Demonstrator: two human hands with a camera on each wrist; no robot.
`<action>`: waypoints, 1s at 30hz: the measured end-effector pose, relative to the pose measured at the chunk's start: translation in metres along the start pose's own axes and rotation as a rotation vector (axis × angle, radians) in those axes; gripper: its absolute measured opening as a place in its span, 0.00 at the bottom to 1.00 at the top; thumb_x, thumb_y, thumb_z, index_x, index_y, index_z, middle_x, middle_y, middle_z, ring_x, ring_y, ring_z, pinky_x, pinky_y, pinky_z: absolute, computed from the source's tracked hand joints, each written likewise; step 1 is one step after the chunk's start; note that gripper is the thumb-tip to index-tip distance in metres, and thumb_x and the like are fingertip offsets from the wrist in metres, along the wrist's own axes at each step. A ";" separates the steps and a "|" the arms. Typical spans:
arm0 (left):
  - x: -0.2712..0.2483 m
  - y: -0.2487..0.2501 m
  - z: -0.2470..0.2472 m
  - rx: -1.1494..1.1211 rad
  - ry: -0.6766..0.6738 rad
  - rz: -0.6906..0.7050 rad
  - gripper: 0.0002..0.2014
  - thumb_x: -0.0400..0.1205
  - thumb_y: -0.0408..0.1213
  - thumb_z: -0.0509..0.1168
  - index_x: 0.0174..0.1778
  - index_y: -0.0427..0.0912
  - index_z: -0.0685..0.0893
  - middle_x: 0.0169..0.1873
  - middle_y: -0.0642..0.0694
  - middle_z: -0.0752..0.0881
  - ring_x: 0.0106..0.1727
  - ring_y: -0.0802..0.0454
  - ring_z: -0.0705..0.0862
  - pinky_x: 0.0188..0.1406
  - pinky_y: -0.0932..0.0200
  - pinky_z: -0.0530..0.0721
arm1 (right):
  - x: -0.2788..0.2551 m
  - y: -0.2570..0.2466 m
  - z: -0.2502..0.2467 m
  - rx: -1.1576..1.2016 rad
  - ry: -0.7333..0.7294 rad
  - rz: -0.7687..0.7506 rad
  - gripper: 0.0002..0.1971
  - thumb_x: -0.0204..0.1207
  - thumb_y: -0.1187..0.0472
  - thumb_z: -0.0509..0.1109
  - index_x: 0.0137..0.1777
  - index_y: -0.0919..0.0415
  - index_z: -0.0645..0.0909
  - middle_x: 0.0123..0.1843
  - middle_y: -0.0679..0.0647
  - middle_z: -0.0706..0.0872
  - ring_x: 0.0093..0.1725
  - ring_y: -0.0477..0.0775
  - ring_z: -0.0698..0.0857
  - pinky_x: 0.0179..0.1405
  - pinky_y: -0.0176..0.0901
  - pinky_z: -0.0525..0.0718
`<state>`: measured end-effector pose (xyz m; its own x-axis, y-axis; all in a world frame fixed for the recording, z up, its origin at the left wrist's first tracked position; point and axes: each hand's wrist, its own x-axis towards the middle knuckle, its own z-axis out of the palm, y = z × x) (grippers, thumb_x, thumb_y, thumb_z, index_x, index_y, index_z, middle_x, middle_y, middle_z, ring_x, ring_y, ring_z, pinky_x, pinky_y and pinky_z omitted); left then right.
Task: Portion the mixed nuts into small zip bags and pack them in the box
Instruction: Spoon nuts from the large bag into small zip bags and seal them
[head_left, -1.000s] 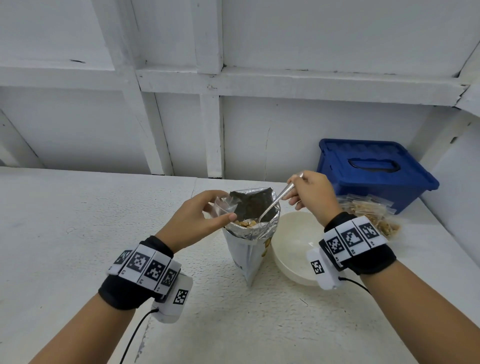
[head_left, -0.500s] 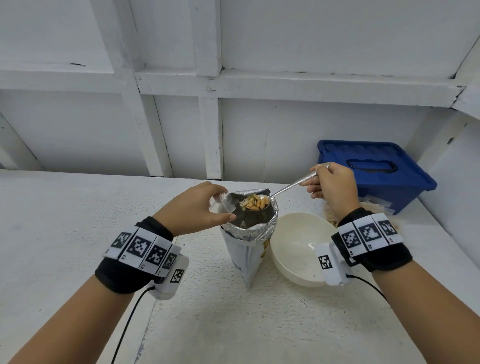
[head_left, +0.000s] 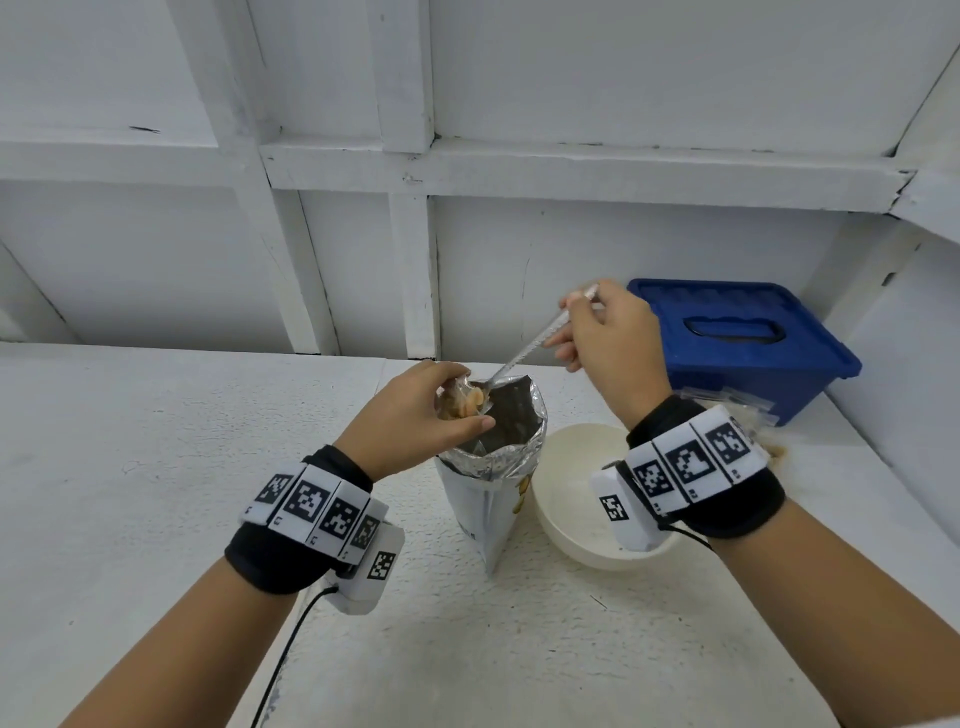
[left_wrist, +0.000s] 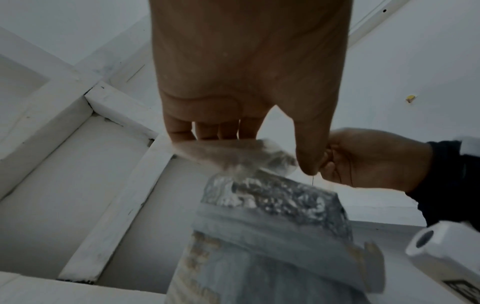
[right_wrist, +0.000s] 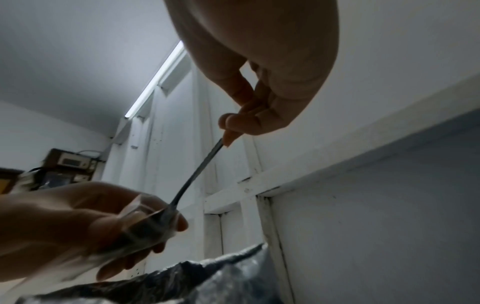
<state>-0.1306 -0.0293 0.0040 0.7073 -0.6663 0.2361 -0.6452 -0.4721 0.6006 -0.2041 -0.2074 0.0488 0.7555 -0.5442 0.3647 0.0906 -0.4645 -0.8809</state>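
**Spoonful tipped into the zip bag**

Left fingers (head_left: 457, 375) curl round the mouth of a small clear zip bag (head_left: 460, 402), holding it open just above the foil nut pouch (head_left: 498, 467). Right fingers (head_left: 563, 345) pinch the spoon (head_left: 524, 351) high on its handle. Half a second ago the loaded bowl hung over the pouch; now it sits tilted inside the bag mouth, nuts (head_left: 470, 400) sliding in. Judgement: 1 portion underway, sealing to follow. Filled bags (head_left: 748, 402) lie by the closed blue box (head_left: 737, 343). White bowl (head_left: 566, 493) beside the pouch. Rough white tabletop (head_left: 156, 467), white panelled wall (head_left: 519, 104).
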 end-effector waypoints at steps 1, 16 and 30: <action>-0.001 0.001 0.001 -0.029 0.028 -0.005 0.30 0.73 0.51 0.71 0.69 0.42 0.75 0.56 0.51 0.79 0.50 0.58 0.76 0.49 0.67 0.71 | -0.001 -0.005 0.003 -0.035 -0.009 -0.065 0.08 0.83 0.62 0.58 0.47 0.63 0.78 0.31 0.52 0.83 0.23 0.37 0.82 0.23 0.30 0.81; -0.015 -0.007 -0.003 -0.297 0.135 -0.140 0.23 0.76 0.47 0.69 0.65 0.45 0.75 0.46 0.48 0.81 0.24 0.57 0.74 0.13 0.69 0.71 | -0.002 -0.022 -0.015 -0.049 0.153 -0.476 0.09 0.83 0.59 0.58 0.50 0.63 0.77 0.34 0.39 0.80 0.32 0.31 0.83 0.27 0.30 0.83; -0.014 -0.007 -0.004 -0.237 0.001 -0.186 0.19 0.75 0.47 0.71 0.59 0.53 0.75 0.43 0.62 0.77 0.35 0.64 0.81 0.26 0.74 0.75 | -0.021 0.049 0.018 -0.479 -0.413 -0.367 0.12 0.82 0.61 0.61 0.59 0.60 0.83 0.49 0.58 0.89 0.48 0.57 0.85 0.47 0.43 0.82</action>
<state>-0.1346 -0.0142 -0.0008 0.8071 -0.5809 0.1059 -0.4197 -0.4381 0.7949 -0.2033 -0.2061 -0.0073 0.9229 -0.0310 0.3838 0.1623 -0.8726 -0.4607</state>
